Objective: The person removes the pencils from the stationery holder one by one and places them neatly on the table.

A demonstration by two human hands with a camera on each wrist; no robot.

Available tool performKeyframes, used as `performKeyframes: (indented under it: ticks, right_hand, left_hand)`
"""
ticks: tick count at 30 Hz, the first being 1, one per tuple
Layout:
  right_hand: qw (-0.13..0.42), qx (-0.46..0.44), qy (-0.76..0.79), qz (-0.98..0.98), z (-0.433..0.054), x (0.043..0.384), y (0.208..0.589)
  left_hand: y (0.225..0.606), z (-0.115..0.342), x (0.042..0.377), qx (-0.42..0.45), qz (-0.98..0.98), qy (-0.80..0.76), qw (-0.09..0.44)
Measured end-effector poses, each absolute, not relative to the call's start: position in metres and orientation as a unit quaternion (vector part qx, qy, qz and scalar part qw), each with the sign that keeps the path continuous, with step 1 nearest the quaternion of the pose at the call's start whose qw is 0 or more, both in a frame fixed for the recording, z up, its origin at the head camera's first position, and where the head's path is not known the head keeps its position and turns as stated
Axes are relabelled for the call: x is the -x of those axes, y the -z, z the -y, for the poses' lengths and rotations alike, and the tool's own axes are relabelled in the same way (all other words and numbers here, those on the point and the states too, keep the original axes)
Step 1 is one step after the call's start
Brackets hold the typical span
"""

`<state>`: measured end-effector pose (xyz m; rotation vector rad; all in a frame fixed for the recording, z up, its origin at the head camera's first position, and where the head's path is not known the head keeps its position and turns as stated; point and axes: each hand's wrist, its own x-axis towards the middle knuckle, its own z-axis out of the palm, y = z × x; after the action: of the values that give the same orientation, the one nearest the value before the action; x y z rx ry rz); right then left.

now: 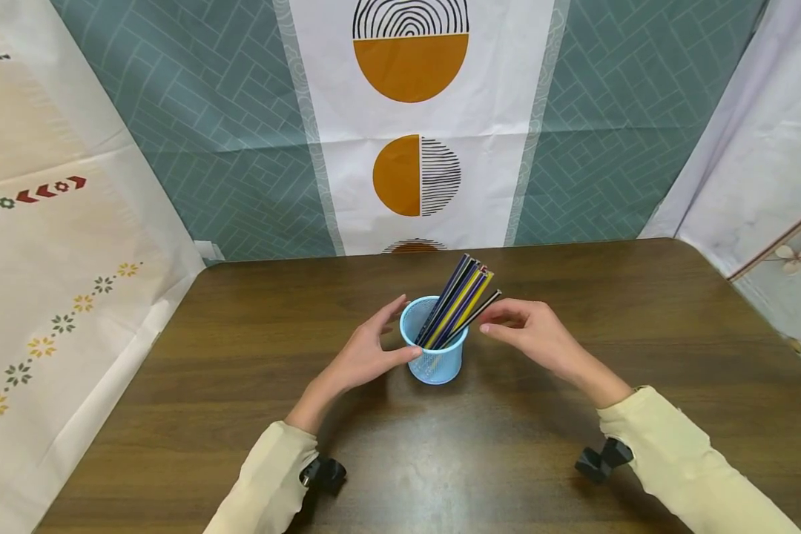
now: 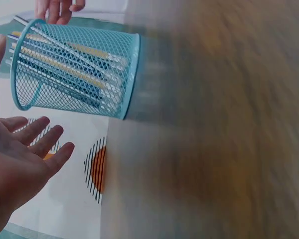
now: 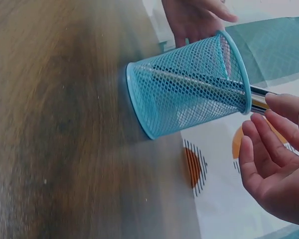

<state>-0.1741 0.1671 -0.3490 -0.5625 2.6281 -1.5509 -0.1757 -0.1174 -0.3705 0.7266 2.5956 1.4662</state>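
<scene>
A light blue mesh pencil cup (image 1: 438,370) stands upright on the brown table. Several pencils (image 1: 455,302), dark and yellow, lean to the right inside it, and one black pencil (image 1: 486,303) tilts lower than the others. On the cup's left side is my left hand (image 1: 367,352), thumb and fingers spread around it; its fingers (image 2: 42,134) look apart from the mesh in the left wrist view. To the right, my right hand (image 1: 530,330) hovers beside the rim with loosely bent fingers near the low pencil. In the right wrist view its thumb (image 3: 287,105) overlaps the pencil ends, without a visible grip.
The wooden table (image 1: 240,334) reaches back to a patterned cloth (image 1: 240,111) hanging behind it. White cloths hang at the left (image 1: 107,259) and right (image 1: 761,148). Black devices sit on the left wrist (image 1: 323,475) and right wrist (image 1: 604,460).
</scene>
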Motion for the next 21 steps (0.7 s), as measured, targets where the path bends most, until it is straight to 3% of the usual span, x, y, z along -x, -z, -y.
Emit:
performKeyframes:
  ticks: [7, 21]
  right_hand:
    - [0.02, 0.174, 0.515, -0.839, -0.161, 0.176, 0.351]
    - [0.021, 0.154, 0.557, -0.816, -0.152, 0.176, 0.352]
  left_hand:
    - [0.37, 0.107, 0.178, -0.22, -0.83, -0.508, 0.067]
    - [0.382, 0.099, 0.184, -0.237, -0.759, -0.602, 0.069]
